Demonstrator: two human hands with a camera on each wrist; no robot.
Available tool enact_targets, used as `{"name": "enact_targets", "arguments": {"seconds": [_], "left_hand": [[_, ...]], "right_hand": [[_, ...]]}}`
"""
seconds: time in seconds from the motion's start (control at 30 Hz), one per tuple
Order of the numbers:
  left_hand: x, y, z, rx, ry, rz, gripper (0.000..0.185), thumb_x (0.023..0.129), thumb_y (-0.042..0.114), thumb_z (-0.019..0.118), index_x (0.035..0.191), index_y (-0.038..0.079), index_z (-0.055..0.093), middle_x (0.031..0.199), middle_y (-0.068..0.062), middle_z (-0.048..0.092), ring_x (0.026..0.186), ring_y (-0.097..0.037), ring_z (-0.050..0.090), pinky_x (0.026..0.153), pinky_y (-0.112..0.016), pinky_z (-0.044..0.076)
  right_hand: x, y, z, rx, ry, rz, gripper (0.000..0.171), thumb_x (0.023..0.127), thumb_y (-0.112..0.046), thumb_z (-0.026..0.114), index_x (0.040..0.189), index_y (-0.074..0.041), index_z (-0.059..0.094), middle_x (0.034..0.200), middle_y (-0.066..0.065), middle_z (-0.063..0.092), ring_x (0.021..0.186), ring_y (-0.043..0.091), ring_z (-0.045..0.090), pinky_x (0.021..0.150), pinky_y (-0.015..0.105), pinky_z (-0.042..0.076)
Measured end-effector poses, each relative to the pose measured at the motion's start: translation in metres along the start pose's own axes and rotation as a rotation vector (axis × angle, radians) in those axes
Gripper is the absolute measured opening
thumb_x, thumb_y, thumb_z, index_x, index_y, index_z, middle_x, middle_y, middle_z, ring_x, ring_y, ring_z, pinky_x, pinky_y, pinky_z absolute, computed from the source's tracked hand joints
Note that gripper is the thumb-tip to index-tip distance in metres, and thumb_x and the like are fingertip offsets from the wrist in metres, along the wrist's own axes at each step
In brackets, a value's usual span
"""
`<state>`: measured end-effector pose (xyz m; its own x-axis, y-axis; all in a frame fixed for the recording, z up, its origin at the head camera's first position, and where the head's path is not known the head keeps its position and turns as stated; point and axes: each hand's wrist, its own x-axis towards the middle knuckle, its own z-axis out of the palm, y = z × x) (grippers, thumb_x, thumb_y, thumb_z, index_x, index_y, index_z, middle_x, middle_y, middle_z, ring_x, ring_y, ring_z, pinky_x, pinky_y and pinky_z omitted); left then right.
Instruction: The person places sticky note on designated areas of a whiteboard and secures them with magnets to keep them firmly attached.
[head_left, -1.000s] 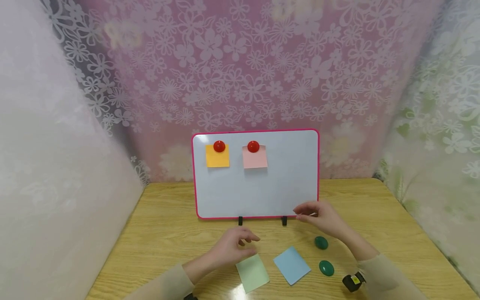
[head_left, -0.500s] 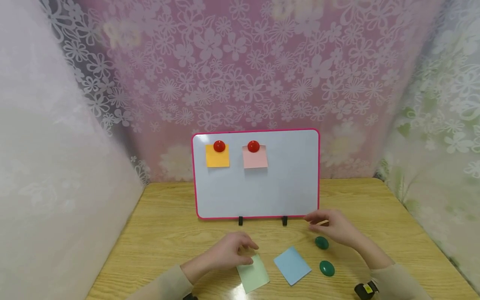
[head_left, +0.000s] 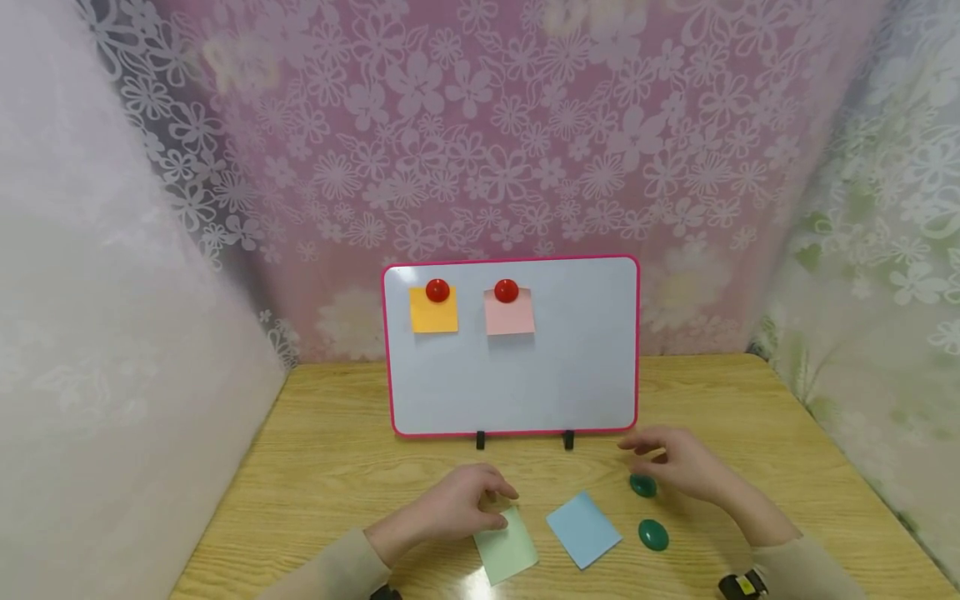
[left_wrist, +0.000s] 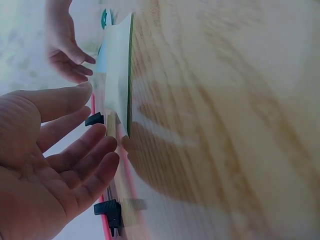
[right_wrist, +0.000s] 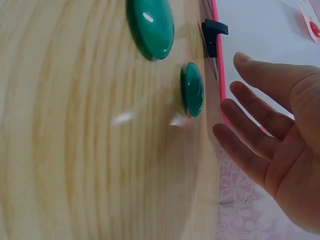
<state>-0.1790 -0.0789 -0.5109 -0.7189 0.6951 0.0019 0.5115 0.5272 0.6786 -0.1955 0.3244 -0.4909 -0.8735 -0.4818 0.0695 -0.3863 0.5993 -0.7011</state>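
Observation:
Over the near-left table, my left hand hovers with loosely bent fingers, holding nothing; its thumb overlaps the edge of a pale green sticky note. In the left wrist view a gap shows between the fingers and that note. My right hand hangs, fingers parted and holding nothing, just above the farther green round magnet, which it does not touch in the right wrist view. A second green magnet lies closer to me. Between the hands lies a blue sticky note.
A pink-framed whiteboard stands behind on black feet. Red magnets pin an orange note and a pink note to it. Flowered cloth surrounds the wooden table.
My right hand has drawn back from the whiteboard's lower right corner, down and rightward to the farther green magnet. The left hand has lowered slightly over the green note.

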Motion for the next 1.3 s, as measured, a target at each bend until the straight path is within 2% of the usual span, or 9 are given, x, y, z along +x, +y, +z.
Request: {"name": "enact_targets", "arguments": {"seconds": [0.2,0.3,0.47,0.77,1.1,1.3], "left_hand": [[0.002,0.003,0.001,0.033,-0.001,-0.024,0.034,0.09,0.016,0.088,0.124,0.016,0.081,0.114,0.013,0.07,0.096,-0.002,0.061,0.085,-0.02,0.053],[0.002,0.006,0.001,0.056,-0.009,-0.023,0.034,0.09,0.018,0.088,0.123,0.017,0.081,0.113,0.014,0.069,0.095,-0.002,0.06,0.084,-0.02,0.052],[0.005,0.01,0.001,0.087,-0.027,-0.017,0.034,0.09,0.019,0.089,0.123,0.019,0.081,0.113,0.014,0.069,0.093,-0.002,0.06,0.082,-0.019,0.052],[0.008,0.012,0.002,0.145,-0.043,0.001,0.033,0.089,0.019,0.089,0.121,0.02,0.082,0.111,0.013,0.068,0.094,-0.002,0.059,0.082,-0.018,0.051],[0.01,0.015,0.003,0.181,-0.059,-0.014,0.031,0.088,0.017,0.09,0.118,0.021,0.082,0.109,0.013,0.067,0.09,-0.001,0.057,0.078,-0.018,0.05],[0.01,0.015,0.003,0.204,-0.056,-0.013,0.029,0.087,0.015,0.09,0.115,0.022,0.083,0.108,0.014,0.066,0.091,0.0,0.057,0.079,-0.017,0.05]], "right_hand": [[-0.003,0.0,0.001,-0.037,-0.019,0.047,0.036,0.098,-0.014,0.08,0.131,-0.002,0.073,0.128,0.013,0.073,0.115,0.039,0.067,0.089,0.043,0.062],[-0.005,0.001,0.0,-0.062,-0.022,0.049,0.038,0.097,-0.017,0.081,0.131,-0.002,0.073,0.129,0.013,0.072,0.115,0.04,0.067,0.089,0.049,0.061],[-0.007,0.005,-0.001,-0.106,-0.02,0.043,0.041,0.095,-0.021,0.084,0.13,-0.004,0.073,0.128,0.012,0.073,0.113,0.039,0.067,0.088,0.052,0.061],[-0.007,0.013,-0.002,-0.181,-0.04,0.018,0.048,0.09,-0.024,0.089,0.131,-0.006,0.074,0.126,0.007,0.073,0.108,0.031,0.068,0.086,0.041,0.061],[-0.007,0.014,0.0,-0.242,-0.055,0.037,0.048,0.087,-0.027,0.091,0.128,-0.007,0.075,0.12,0.002,0.073,0.104,0.023,0.067,0.085,0.04,0.059],[-0.008,0.012,0.0,-0.245,-0.068,0.036,0.045,0.088,-0.029,0.09,0.125,-0.009,0.076,0.119,0.0,0.073,0.106,0.024,0.067,0.087,0.041,0.059]]}}
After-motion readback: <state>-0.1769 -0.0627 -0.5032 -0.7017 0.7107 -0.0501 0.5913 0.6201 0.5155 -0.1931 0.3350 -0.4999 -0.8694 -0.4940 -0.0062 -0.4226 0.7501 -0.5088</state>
